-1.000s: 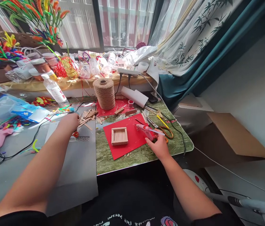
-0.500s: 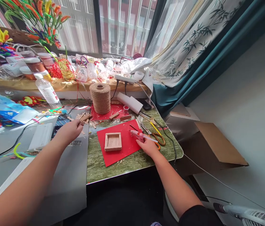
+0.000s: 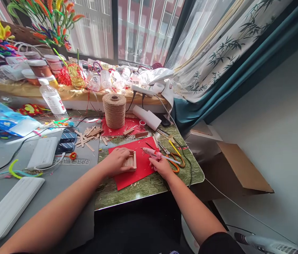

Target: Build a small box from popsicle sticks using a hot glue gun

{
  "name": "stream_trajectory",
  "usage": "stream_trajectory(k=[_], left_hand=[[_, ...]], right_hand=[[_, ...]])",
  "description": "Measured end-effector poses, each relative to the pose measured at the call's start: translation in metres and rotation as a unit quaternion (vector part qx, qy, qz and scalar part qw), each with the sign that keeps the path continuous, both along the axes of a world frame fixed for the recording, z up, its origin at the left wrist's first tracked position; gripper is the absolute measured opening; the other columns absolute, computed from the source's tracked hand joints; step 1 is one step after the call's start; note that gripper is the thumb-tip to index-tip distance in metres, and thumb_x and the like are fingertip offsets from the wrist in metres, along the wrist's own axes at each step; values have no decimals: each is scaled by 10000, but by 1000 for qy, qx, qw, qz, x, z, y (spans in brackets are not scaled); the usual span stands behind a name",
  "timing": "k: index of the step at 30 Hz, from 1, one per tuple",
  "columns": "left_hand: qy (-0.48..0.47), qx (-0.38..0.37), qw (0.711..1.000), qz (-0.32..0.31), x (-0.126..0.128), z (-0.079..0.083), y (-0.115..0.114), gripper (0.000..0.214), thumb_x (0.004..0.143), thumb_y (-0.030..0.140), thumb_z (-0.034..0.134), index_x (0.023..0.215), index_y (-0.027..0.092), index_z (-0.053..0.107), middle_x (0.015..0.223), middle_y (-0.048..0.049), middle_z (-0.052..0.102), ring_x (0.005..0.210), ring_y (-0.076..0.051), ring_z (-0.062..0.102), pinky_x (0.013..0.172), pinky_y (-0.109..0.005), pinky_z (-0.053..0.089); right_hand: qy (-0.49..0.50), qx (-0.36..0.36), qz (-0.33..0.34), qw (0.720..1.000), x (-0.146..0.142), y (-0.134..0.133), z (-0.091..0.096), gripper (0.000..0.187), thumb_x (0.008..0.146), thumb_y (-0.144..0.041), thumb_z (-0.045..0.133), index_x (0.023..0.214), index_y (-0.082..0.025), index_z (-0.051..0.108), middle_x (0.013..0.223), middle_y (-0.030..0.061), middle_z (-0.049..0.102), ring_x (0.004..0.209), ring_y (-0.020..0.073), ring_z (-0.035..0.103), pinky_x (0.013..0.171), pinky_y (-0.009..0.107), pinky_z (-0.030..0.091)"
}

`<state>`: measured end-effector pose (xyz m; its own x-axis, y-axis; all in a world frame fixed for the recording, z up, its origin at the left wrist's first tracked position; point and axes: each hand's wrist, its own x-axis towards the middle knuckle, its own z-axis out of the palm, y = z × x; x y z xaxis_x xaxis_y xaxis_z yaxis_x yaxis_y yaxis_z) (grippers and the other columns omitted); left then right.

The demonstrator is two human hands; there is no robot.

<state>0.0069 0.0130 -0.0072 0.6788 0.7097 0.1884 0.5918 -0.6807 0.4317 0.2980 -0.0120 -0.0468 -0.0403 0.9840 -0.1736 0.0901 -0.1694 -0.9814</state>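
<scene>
My left hand [image 3: 117,161] grips a small box of craft sticks [image 3: 131,163] from its left side, fingers at the far edge and thumb along the near edge. Much of the box is hidden under the hand. It rests on a red sheet [image 3: 142,169]. In my right hand [image 3: 162,166] is a pink hot glue gun [image 3: 152,152], its nozzle pointing left toward the box and a pale glue stick [image 3: 170,158] sticking out behind. Scissors with orange handles [image 3: 180,159] lie just beyond the right hand.
Loose craft sticks [image 3: 87,137] lie in a pile at the left. Behind stand a twine spool [image 3: 114,111] and a water bottle [image 3: 53,99]. A white paper roll [image 3: 147,117] lies near the back. Cables run along the right table edge, with a cardboard box [image 3: 244,165] beyond.
My left hand has left the stick pile, moved right and taken hold of the box. The glue gun in my right hand has shifted slightly left. The view has turned a little.
</scene>
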Motion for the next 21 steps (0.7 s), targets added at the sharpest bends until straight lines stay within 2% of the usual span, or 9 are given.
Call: stream_trajectory(k=[4, 7, 13, 18, 21], left_hand=[[11, 0, 1000, -8, 3, 4, 1, 590, 899, 663, 675, 1309, 245, 605, 1442, -110, 653, 1358, -330, 568, 1154, -485, 370], [18, 3, 1000, -13, 4, 7, 2, 568, 903, 668, 664, 1283, 249, 619, 1433, -103, 662, 1361, -327, 570, 1143, -475, 374], [10, -15, 1000, 2, 3, 5, 2, 624, 881, 686, 677, 1319, 247, 612, 1437, -97, 660, 1365, -324, 567, 1153, -480, 354], [-2, -27, 999, 18, 6, 7, 4, 685, 839, 661, 729, 1364, 245, 589, 1450, -117, 641, 1389, -343, 539, 1151, -487, 347], [-3, -19, 999, 26, 13, 7, 6, 644, 841, 623, 737, 1339, 243, 589, 1462, -119, 628, 1401, -345, 524, 1143, -496, 340]], right_hand=[[33, -20, 9, 999, 5, -5, -7, 509, 750, -555, 822, 1066, -182, 683, 624, -29, 646, 476, 118, 538, 432, 224, 389], [42, -32, 9, 999, 5, -2, -3, 494, 753, -554, 821, 1043, -176, 691, 597, -35, 634, 448, 110, 530, 407, 214, 369], [48, -41, 39, 997, 1, 4, 5, 464, 752, -562, 813, 983, -172, 711, 632, -10, 669, 473, 113, 579, 425, 208, 407], [59, -32, 31, 997, 1, 1, -5, 444, 757, -574, 809, 922, -178, 693, 614, -29, 642, 472, 99, 549, 435, 209, 430], [64, -30, 31, 997, 2, 1, -9, 444, 764, -566, 817, 933, -174, 693, 627, -23, 650, 490, 102, 560, 444, 210, 441]])
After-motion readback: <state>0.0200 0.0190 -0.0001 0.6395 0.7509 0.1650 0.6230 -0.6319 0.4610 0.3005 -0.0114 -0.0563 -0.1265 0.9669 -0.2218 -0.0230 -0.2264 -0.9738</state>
